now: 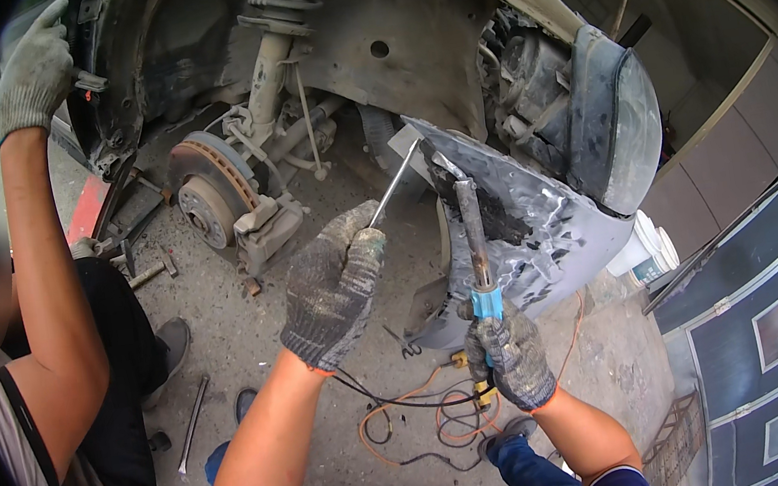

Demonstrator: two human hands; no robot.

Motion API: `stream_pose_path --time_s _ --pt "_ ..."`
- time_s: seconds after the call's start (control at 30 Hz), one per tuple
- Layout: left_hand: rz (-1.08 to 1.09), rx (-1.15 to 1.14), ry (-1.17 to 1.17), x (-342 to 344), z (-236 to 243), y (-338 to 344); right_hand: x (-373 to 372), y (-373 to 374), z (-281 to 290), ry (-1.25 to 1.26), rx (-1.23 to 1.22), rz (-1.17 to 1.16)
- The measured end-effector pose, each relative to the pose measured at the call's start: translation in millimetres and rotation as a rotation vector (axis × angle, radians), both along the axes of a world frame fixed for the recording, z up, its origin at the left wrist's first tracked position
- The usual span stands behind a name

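Observation:
My left hand (331,290), in a dirty grey knit glove, is closed around a thin metal rod (398,181) resembling a screwdriver shaft; any handle is hidden in the glove. The rod's tip points at the upper edge of a scuffed grey car bumper (545,232). In my gloved right hand (510,355) is a soldering iron (474,232) with a blue collar and a long metal barrel. Its bent tip lies over a dark patch on the bumper, contact unclear. Pale, rough, melted-looking marks run across the bumper around it.
Left, a co-worker crouches, one gloved hand (37,73) raised at the car body. Behind the bumper are a brake disc (204,184), strut (269,77) and headlamp (614,120). Orange and black cords (442,418) coil between my feet. A wrench (194,424) and hammer (155,270) lie on the floor.

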State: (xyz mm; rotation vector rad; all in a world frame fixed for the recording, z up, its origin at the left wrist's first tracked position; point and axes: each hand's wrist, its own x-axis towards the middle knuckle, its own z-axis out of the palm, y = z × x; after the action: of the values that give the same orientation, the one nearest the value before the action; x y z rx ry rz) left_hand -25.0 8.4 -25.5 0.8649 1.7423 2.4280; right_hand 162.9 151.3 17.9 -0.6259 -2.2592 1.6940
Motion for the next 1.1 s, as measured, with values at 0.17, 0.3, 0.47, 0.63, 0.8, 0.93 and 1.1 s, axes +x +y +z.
stream_pose_path --time_s 0.17,0.3,0.47,0.63,0.8,0.93,1.1 --pt "0.002 -0.012 0.0 -0.3 -1.7 0.1 8.2 3.2 -7.9 0.037 -0.044 0.003" --pt "0.012 -0.017 0.022 -2.0 -4.3 0.9 11.7 0.0 -6.8 0.043 -0.082 0.012" --pt "-0.014 -0.021 -0.018 -0.1 0.7 -0.8 0.9 -6.8 0.7 0.015 0.013 0.018" --pt "-0.037 -0.008 -0.049 -1.4 -0.6 0.5 -11.4 -3.7 5.4 0.01 0.079 0.046" --pt "-0.013 0.004 -0.012 -1.2 -0.5 1.4 -13.4 -2.1 3.8 0.017 0.038 0.024" --pt "-0.011 -0.034 -0.03 -0.1 0.8 -0.9 -11.5 -5.2 3.9 0.013 0.031 0.0" --pt "0.026 -0.026 0.027 -1.6 -1.2 0.5 1.2 -4.8 -4.2 0.018 -0.021 -0.006"
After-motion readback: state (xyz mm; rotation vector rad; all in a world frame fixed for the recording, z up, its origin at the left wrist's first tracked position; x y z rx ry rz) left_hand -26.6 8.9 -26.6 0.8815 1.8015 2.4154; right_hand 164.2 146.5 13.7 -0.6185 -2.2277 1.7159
